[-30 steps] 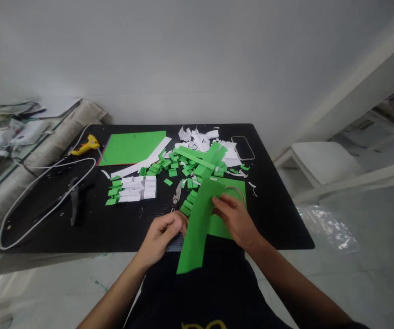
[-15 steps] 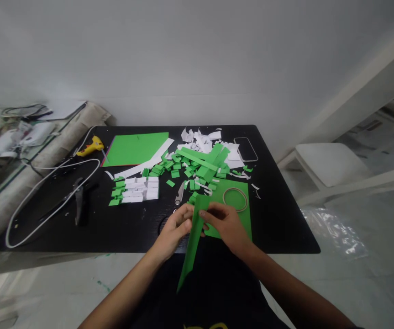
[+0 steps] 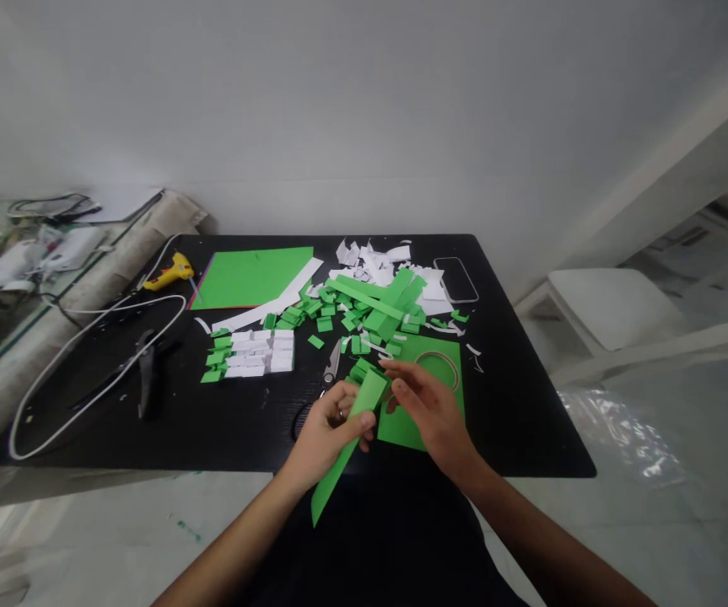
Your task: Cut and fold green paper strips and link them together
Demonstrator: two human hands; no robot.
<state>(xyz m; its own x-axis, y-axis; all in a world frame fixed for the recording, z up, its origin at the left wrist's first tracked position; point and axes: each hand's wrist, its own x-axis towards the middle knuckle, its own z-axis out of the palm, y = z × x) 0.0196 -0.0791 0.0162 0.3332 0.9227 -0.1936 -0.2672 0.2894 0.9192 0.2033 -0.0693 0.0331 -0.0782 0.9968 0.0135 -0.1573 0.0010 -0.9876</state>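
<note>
My left hand [image 3: 329,430] is closed on a long folded strip of green paper [image 3: 344,447] that slants down toward my lap. My right hand [image 3: 423,405] hovers just right of the strip's upper end with its fingers spread, and I cannot tell whether it touches the strip. Under the right hand lies a green sheet [image 3: 430,396] with a thin ring [image 3: 436,367] on it. Scissors [image 3: 329,367] lie on the black table [image 3: 148,421] just beyond my left hand, next to a pile of small green paper pieces [image 3: 364,308].
Rows of white and green cut pieces [image 3: 250,352] lie left of the scissors. Farther back are a large green sheet [image 3: 253,276], a yellow glue gun [image 3: 170,271], white scraps [image 3: 373,255] and a phone [image 3: 455,278]. A white cable [image 3: 85,362] and pliers [image 3: 145,371] lie at the left.
The wide green strip has been folded narrower and swung left. My right hand has let go of its top edge and opened, while my left hand keeps hold.
</note>
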